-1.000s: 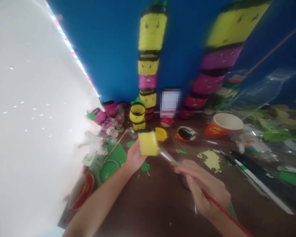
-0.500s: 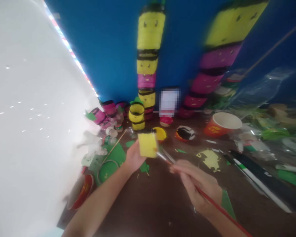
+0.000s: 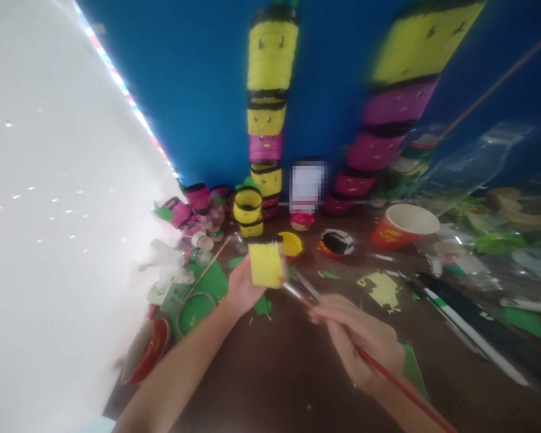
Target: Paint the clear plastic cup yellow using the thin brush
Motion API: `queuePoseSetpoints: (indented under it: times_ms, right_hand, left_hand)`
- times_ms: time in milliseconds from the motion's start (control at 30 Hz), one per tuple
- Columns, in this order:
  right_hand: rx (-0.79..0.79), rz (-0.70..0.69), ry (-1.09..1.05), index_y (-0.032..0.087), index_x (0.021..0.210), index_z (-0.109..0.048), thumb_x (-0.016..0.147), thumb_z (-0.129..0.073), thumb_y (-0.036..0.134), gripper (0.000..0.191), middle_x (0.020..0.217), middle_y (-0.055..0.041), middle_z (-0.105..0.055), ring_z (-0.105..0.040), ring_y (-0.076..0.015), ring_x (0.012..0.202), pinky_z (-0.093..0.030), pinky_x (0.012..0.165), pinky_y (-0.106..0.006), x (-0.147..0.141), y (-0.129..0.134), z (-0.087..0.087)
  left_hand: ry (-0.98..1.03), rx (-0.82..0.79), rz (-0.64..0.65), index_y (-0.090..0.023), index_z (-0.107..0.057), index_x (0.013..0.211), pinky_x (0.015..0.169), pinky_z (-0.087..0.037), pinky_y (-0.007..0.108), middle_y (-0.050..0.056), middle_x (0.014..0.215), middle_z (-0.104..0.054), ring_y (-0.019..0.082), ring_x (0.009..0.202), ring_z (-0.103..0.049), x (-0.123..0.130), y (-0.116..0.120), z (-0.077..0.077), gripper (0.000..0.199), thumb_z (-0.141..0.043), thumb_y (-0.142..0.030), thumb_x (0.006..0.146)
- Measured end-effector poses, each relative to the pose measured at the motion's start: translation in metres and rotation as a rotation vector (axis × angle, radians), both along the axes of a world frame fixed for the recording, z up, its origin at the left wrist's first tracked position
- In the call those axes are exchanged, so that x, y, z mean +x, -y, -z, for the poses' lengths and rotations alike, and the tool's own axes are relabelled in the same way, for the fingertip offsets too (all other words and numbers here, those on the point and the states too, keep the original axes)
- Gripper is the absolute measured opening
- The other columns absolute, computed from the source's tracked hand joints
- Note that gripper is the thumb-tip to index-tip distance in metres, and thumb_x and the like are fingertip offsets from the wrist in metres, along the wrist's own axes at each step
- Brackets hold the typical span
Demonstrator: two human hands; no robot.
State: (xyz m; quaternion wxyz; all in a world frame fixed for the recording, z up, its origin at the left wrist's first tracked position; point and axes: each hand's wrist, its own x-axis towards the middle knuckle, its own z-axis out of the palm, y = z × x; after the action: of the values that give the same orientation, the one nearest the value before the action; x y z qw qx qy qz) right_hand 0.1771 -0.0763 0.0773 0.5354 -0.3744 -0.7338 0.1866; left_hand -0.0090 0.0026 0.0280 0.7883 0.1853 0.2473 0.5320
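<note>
My left hand [image 3: 243,285] is closed round a yellow-painted cup [image 3: 265,264] with a black rim, held above the table. It looks like a cut bottle piece, and the fingers behind it are partly hidden. In my right hand [image 3: 358,337] is a paintbrush [image 3: 379,368] with a long red handle and a metal ferrule. The brush tip touches the cup's lower right edge. Just beyond the cup sits a dish of yellow paint [image 3: 291,244]. To its right stands a dish of black paint [image 3: 336,243].
Stacked yellow and pink cups with drawn faces [image 3: 273,54] rise against the blue board [image 3: 198,90]. A red paper cup [image 3: 406,225], pale scraps [image 3: 381,288], and a black-and-white cutter-like tool [image 3: 478,337] lie right. Green sheets [image 3: 211,279] and a red bowl [image 3: 146,352] are left.
The brush tip has slid slightly down along the cup's right edge. Both hands keep their hold, and the whole view has shifted a little.
</note>
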Motion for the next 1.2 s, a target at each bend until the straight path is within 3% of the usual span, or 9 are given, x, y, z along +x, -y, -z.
queuePoseSetpoints:
  times_ms: [100, 333, 533, 700, 933, 1100, 1200]
  right_hand:
    - [-0.005, -0.059, 0.006, 0.020, 0.081, -0.063, 0.078, -0.046, 0.005, 0.022, 0.065, -0.0019, -0.061, -0.060, -0.0141, 0.065, -0.053, 0.061, -0.029, 0.0040, 0.0013, 0.0009]
    - [0.042, 0.086, -0.050, 0.019, 0.089, -0.064, 0.079, -0.045, 0.006, 0.024, 0.072, -0.0034, -0.067, -0.065, -0.0167, 0.073, -0.054, 0.069, -0.031, -0.0008, 0.0001, 0.0024]
    - [-0.027, -0.017, -0.019, 0.020, 0.082, -0.063, 0.080, -0.046, 0.008, 0.021, 0.066, -0.0015, -0.064, -0.063, -0.0147, 0.067, -0.054, 0.066, -0.030, 0.0017, 0.0015, 0.0020]
    - [0.008, 0.072, -0.076, 0.020, 0.088, -0.063, 0.081, -0.044, 0.007, 0.024, 0.070, -0.0027, -0.065, -0.064, -0.0166, 0.074, -0.054, 0.070, -0.032, 0.0008, 0.0023, 0.0030]
    - [-0.036, -0.018, -0.050, 0.020, 0.085, -0.063, 0.080, -0.046, 0.007, 0.022, 0.067, -0.0014, -0.064, -0.063, -0.0140, 0.067, -0.053, 0.065, -0.027, -0.0001, -0.0004, 0.0021]
    - [-0.034, 0.044, -0.082, 0.020, 0.089, -0.063, 0.080, -0.045, 0.007, 0.024, 0.071, -0.0019, -0.066, -0.064, -0.0140, 0.072, -0.053, 0.067, -0.026, 0.0000, 0.0009, 0.0014]
    - [-0.073, -0.006, -0.037, 0.020, 0.089, -0.063, 0.080, -0.045, 0.006, 0.024, 0.073, -0.0025, -0.066, -0.063, -0.0132, 0.069, -0.053, 0.064, -0.025, -0.0005, 0.0006, -0.0002]
  left_hand:
    - [0.000, -0.006, -0.012, -0.011, -0.060, 0.107, 0.091, -0.041, 0.039, 0.011, 0.100, -0.067, 0.024, 0.095, -0.061, 0.0002, -0.0004, -0.0020, 0.039, -0.042, -0.037, 0.084]
    - [-0.005, 0.011, -0.002, -0.010, -0.059, 0.110, 0.089, -0.042, 0.039, 0.013, 0.101, -0.066, 0.026, 0.096, -0.060, 0.0015, 0.0004, -0.0065, 0.042, -0.040, -0.037, 0.085]
    - [-0.039, -0.005, -0.037, -0.011, -0.060, 0.108, 0.091, -0.041, 0.040, 0.012, 0.100, -0.066, 0.026, 0.097, -0.060, -0.0003, 0.0003, -0.0018, 0.040, -0.043, -0.038, 0.083]
    - [-0.012, 0.013, -0.005, -0.011, -0.060, 0.109, 0.089, -0.042, 0.040, 0.011, 0.101, -0.067, 0.025, 0.096, -0.061, -0.0006, -0.0003, -0.0014, 0.040, -0.041, -0.038, 0.084]
    - [-0.015, 0.010, -0.012, -0.012, -0.060, 0.106, 0.092, -0.041, 0.040, 0.011, 0.102, -0.067, 0.025, 0.098, -0.060, -0.0004, -0.0002, -0.0009, 0.039, -0.040, -0.037, 0.085]
    - [-0.001, 0.013, -0.014, -0.012, -0.059, 0.109, 0.092, -0.041, 0.041, 0.011, 0.103, -0.066, 0.026, 0.100, -0.059, -0.0003, -0.0001, -0.0003, 0.040, -0.042, -0.038, 0.084]
    - [0.013, 0.021, -0.007, -0.010, -0.059, 0.110, 0.092, -0.041, 0.041, 0.012, 0.104, -0.066, 0.026, 0.099, -0.060, 0.0001, -0.0005, -0.0009, 0.042, -0.042, -0.038, 0.084]
